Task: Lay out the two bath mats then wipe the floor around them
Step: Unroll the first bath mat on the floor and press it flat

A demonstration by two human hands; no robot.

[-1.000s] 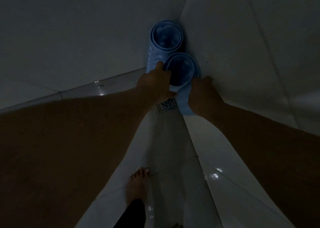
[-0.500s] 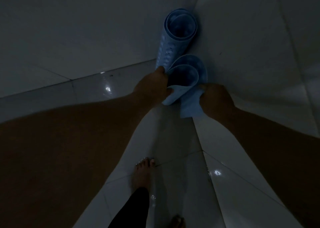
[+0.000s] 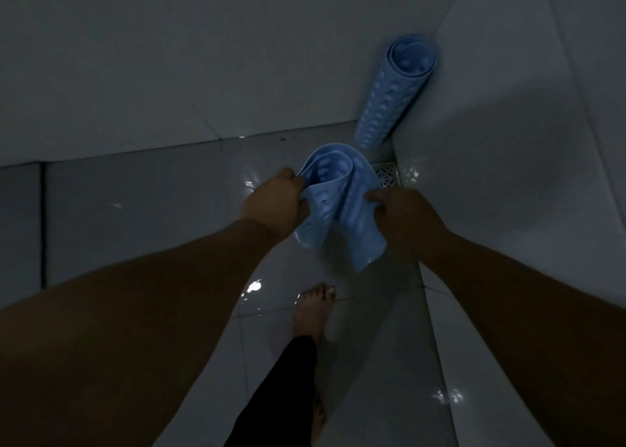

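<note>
Two blue rubber bath mats with round bumps are in a dim tiled corner. One rolled mat (image 3: 394,94) stands upright, leaning in the corner where the two walls meet. The other mat (image 3: 338,206) is partly unrolled and held above the wet floor between my hands. My left hand (image 3: 276,202) grips its left edge, and my right hand (image 3: 403,219) grips its right edge. Its lower ends hang loose and curled.
A square metal floor drain (image 3: 386,174) lies in the corner behind the held mat. White tiled walls (image 3: 508,141) close in at the back and right. My bare foot (image 3: 313,307) stands on the glossy wet floor tiles (image 3: 152,202) below the mat.
Both hands have lifted the nearer mat out of the corner, towards me and to the left, and its roll has loosened. The other roll stays standing in the corner.
</note>
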